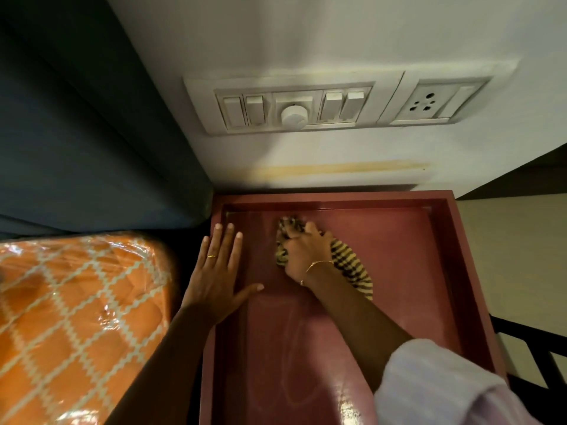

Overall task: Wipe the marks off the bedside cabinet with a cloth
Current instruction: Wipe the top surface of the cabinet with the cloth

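right grip: right hand (pixel 302 251) has the striped cloth (pixel 349 265) bunched in its fingers
left grip: left hand (pixel 216 271) flat, fingers spread wide, on the cabinet's 9 o'clock edge
cloth: pressed on the bedside cabinet (pixel 399 256) top, toward 12 o'clock
mattress (pixel 76 317): 9 o'clock of the cabinet

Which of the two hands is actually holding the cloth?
The right hand, wearing a bracelet, grips the striped cloth on the cabinet top. The left hand, wearing a ring, just rests flat.
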